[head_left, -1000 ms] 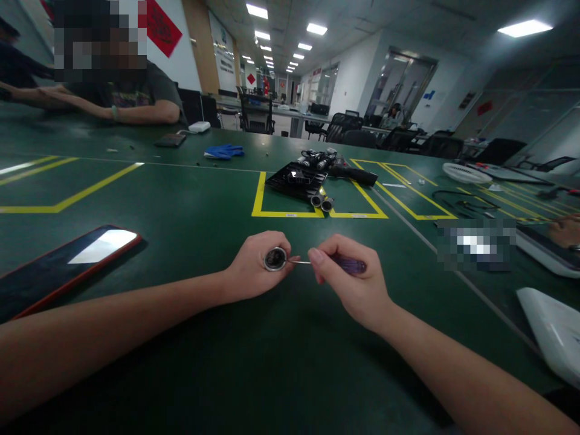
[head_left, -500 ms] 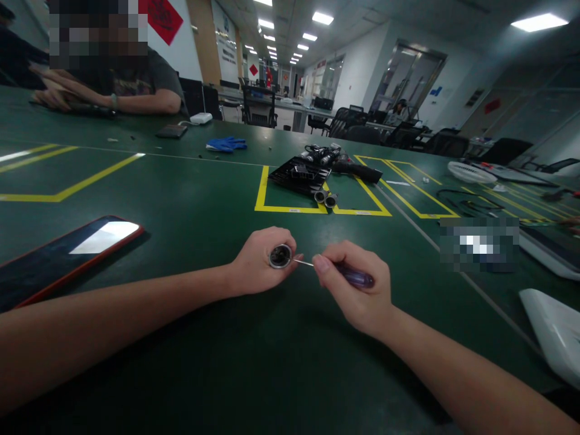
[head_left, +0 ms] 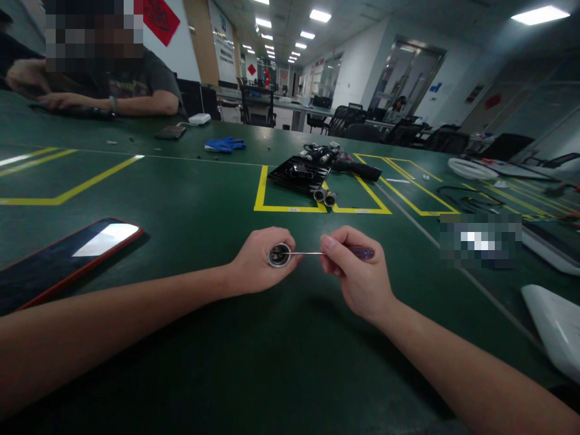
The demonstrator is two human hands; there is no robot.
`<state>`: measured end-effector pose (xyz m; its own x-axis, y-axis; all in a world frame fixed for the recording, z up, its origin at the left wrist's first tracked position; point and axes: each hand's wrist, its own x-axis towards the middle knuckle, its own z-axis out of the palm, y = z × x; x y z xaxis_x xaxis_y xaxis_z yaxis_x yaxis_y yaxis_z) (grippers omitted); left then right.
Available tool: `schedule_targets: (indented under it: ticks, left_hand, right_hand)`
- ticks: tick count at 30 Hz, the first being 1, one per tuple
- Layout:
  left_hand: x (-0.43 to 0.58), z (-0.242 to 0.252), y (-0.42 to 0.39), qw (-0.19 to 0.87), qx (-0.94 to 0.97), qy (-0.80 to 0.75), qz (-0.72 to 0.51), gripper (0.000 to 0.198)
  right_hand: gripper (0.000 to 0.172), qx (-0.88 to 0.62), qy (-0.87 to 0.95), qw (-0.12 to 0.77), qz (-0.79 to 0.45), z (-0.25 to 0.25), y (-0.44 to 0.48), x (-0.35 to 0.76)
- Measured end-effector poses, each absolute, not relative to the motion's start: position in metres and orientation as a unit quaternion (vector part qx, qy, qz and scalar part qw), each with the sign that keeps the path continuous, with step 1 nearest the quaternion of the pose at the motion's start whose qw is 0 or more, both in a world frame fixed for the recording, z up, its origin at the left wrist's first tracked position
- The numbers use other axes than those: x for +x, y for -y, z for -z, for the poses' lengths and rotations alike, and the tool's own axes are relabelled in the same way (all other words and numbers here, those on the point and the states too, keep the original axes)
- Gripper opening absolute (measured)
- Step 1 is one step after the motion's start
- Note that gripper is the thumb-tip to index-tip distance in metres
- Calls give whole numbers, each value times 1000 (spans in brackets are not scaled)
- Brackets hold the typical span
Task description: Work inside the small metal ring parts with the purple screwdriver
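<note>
My left hand is wrapped round a small round metal part with a silver rim and a dark hollow, held just above the green table. My right hand pinches a small screwdriver with a purple handle. Its thin metal shaft lies level and its tip reaches into the open face of the round part. Both forearms rest low over the table's near side.
A phone with a red case lies at the left. A black tray with small cylinders sits in a yellow-taped box ahead. A blue glove lies farther back. Another person sits far left. A white object lies at the right.
My right hand has risen a little and levelled the screwdriver, so its tip now sits inside the round part. My left hand has held its place.
</note>
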<state>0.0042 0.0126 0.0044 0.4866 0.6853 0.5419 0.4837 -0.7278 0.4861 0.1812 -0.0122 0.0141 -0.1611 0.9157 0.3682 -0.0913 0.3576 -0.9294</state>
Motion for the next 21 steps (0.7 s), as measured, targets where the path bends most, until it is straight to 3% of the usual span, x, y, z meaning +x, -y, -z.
schedule_targets:
  ticks: [10, 21]
  left_hand:
    - [3, -3, -15, 135, 860, -334, -363, 16]
    - [4, -5, -14, 133, 863, -329, -360, 15]
  right_hand:
    - [20, -324, 760, 498, -264, -28, 26, 184]
    - [21, -347, 733, 494, -314, -27, 21, 184]
